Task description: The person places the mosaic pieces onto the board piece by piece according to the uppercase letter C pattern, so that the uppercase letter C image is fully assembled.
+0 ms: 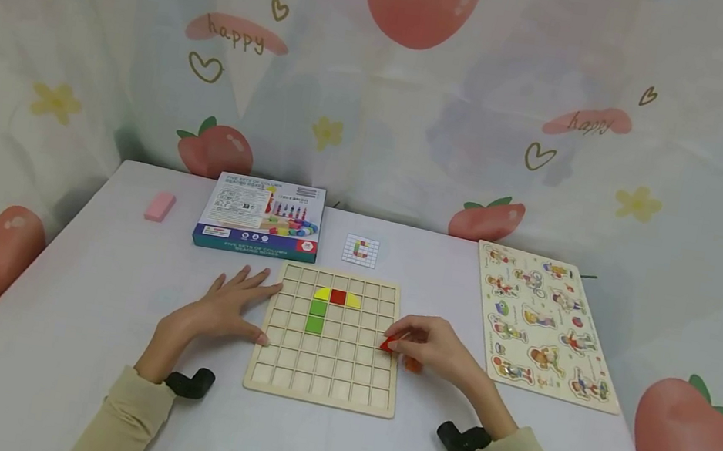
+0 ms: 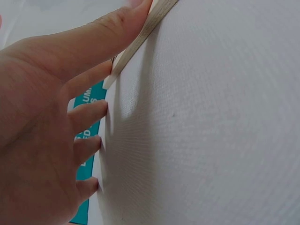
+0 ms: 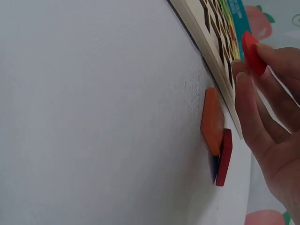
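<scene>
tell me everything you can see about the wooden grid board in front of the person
The wooden grid board is a pale, square tray of small square cells, lying flat on the white table. Near its top, yellow, red and green pieces form a mushroom-like figure; the other cells look empty. The left hand rests flat against its left edge. The right hand pinches a red piece over its right edge.

Bare table [image 1: 76, 307] lies left; loose tiles [image 3: 216, 136] seemingly crowd the board's [image 1: 324, 384] right edge.

Right hand [image 1: 437, 350] pinches red piece [image 1: 389, 343] over grid board [image 1: 320, 395] (2 green squares set).
</scene>
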A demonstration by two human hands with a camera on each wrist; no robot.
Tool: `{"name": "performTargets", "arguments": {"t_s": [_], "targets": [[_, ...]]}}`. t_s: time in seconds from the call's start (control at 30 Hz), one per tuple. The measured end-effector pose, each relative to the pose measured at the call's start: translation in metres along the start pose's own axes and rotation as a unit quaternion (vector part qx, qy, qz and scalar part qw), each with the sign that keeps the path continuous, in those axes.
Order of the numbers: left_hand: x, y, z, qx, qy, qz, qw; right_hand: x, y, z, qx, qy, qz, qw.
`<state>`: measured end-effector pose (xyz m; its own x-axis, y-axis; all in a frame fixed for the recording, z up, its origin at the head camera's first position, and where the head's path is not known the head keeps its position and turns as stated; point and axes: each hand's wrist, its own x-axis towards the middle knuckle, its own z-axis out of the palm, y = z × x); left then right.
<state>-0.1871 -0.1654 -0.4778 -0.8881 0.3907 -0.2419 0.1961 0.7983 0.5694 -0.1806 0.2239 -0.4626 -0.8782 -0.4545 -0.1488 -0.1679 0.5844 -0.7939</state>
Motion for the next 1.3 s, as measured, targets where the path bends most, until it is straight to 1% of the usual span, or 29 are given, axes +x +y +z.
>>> {"name": "performTargets", "arguments": {"t_s": [0.13, 0.37, 0.5, 0.73, 0.87, 0.97, 1.13, 1.3], "targets": [[0.001, -0.001, 0.001, 0.003, 0.0, 0.0, 1.0, 0.004, -0.005, 0.006, -0.006, -0.003, -0.003, 1.0], [0.001, 0.0, 0.001, 0.005, 0.0, -0.001, 1.0, 0.011, -0.013, 0.016, 0.015, -0.01, 0.001, 1.0], [0.0, 0.001, 0.0, 0.006, -0.002, -0.004, 1.0, 0.015, -0.018, 0.021, 0.017, -0.013, 0.001, 1.0], [0.0, 0.003, -0.001, 0.005, 0.001, -0.004, 1.0, 0.022, -0.027, 0.029, 0.029, -0.018, 0.018, 0.999], [0.0, 0.003, 0.0, 0.003, 0.0, -0.005, 1.0, 0.026, -0.03, 0.034, 0.033, -0.026, -0.006, 0.999], [0.0, 0.001, 0.0, 0.004, -0.002, -0.005, 1.0, 0.029, -0.031, 0.038, 0.026, -0.031, -0.023, 0.999], [0.0, 0.0, 0.001, 0.004, -0.004, -0.005, 1.0, 0.035, -0.035, 0.044, 0.012, -0.036, -0.029, 0.999], [0.001, -0.001, 0.001, 0.004, -0.004, -0.006, 1.0, 0.041, -0.046, 0.047, -0.004, -0.036, -0.026, 0.999]]}}
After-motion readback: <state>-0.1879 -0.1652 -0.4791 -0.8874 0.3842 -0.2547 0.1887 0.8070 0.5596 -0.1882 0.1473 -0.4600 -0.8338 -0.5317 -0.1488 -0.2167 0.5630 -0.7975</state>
